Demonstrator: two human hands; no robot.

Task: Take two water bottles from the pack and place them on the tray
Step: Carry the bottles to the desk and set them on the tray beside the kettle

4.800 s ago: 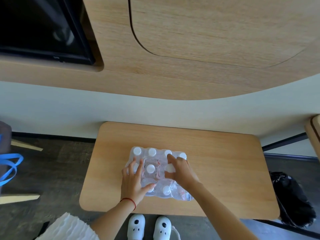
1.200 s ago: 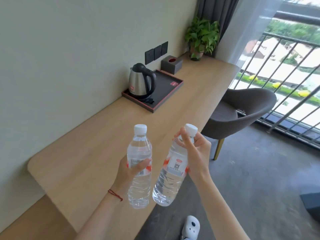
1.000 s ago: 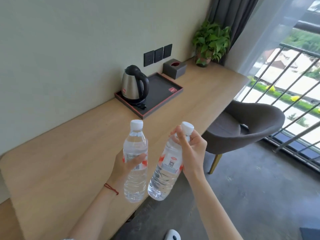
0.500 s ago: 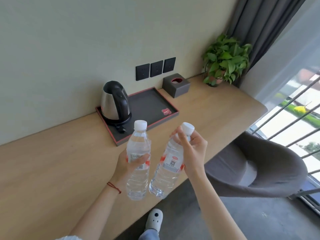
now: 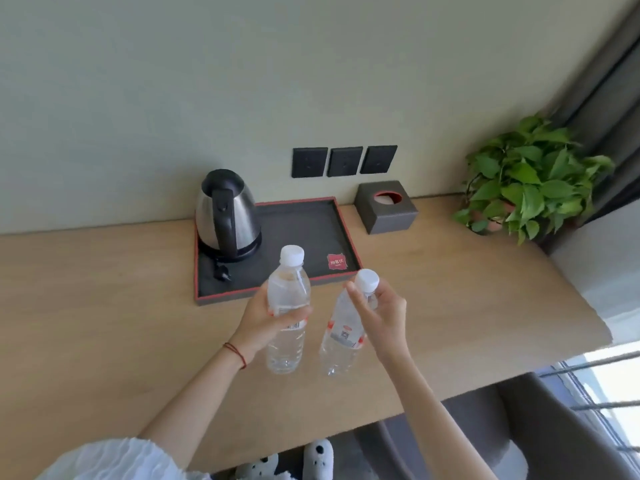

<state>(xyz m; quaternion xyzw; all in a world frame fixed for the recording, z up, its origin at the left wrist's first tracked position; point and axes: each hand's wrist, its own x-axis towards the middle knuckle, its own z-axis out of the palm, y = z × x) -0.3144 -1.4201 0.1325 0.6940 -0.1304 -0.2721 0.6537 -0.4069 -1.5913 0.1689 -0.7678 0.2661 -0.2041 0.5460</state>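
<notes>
I hold two clear water bottles with white caps above the wooden desk. My left hand (image 5: 268, 318) grips the left bottle (image 5: 287, 299) around its middle, upright. My right hand (image 5: 379, 317) holds the right bottle (image 5: 343, 336) near its neck, tilted slightly. Both hang just in front of the dark tray (image 5: 304, 230) with a red rim, which lies against the wall. A small red card (image 5: 336, 262) lies in the tray's near right corner. The pack is out of view.
A steel kettle (image 5: 225, 216) with a black handle stands on the tray's left half, its plug (image 5: 221, 273) lying in front. A grey tissue box (image 5: 386, 206) sits right of the tray, a potted plant (image 5: 526, 181) further right. A grey chair (image 5: 512, 434) stands below the desk edge.
I have come closer and now face the desk straight on. Both bottles moved forward with my hands and now hang over the desk just before the tray.
</notes>
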